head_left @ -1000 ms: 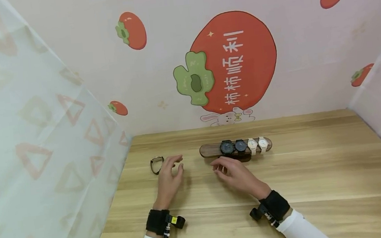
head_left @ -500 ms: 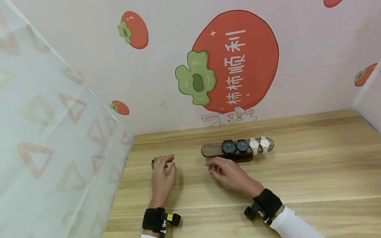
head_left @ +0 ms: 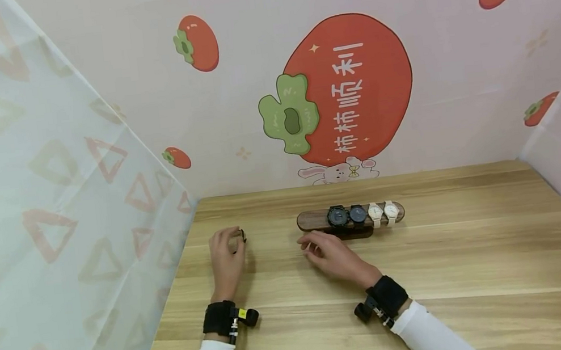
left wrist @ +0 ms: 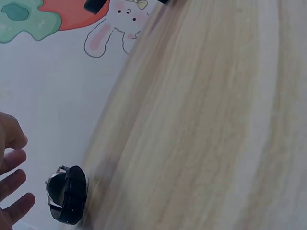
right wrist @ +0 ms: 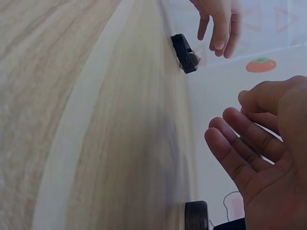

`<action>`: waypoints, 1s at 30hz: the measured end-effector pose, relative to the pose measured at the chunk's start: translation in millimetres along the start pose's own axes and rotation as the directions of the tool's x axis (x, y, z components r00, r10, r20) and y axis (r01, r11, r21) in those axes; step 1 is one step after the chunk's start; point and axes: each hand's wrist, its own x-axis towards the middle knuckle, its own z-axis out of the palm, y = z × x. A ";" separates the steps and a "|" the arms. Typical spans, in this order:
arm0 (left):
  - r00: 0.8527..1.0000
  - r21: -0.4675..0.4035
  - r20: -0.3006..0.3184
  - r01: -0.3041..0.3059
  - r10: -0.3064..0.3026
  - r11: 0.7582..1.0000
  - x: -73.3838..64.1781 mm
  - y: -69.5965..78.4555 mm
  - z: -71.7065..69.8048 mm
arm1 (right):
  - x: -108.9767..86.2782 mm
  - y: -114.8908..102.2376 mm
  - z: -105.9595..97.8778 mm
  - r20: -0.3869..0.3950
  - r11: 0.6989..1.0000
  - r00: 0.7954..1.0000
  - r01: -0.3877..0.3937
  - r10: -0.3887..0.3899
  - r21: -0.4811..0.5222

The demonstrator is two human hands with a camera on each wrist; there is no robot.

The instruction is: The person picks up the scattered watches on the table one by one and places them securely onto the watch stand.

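Note:
A dark-strapped wristwatch lies on the table at the left, its strap looped. My left hand hovers over it, hiding most of it in the head view. In the left wrist view the bent fingers stay apart from the watch, with nothing between them. My right hand hangs relaxed over the table, just in front of a dark wooden watch stand; the right wrist view shows its fingers loosely bent around nothing.
On the stand's bar sit two dark watches, such as this black one, and two pale ones, such as this white watch. Printed cloth walls border the wooden table at the back and left.
My left hand has moved left over the wristwatch, now covering most of it. My right hand has drifted slightly left. The head view has shifted a little.

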 end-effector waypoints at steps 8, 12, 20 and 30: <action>0.965 0.043 0.089 0.245 -0.248 0.969 6.4 -5.6 -6.1 | 3.0 1.6 1.8 -0.007 1.000 1.000 -0.006 0.006 0.006; 0.931 0.059 0.134 0.336 -0.341 0.940 8.1 -7.8 -7.1 | 4.8 2.9 3.7 0.001 1.000 1.000 -0.013 0.013 0.014; 0.889 0.073 0.175 0.416 -0.423 0.906 10.4 -13.6 -5.2 | 6.7 2.8 6.9 0.011 1.000 1.000 -0.009 0.009 0.006; 0.912 0.082 0.138 0.379 -0.387 0.922 7.5 -18.9 -1.0 | 7.0 -0.1 10.5 0.008 1.000 1.000 -0.016 0.016 0.000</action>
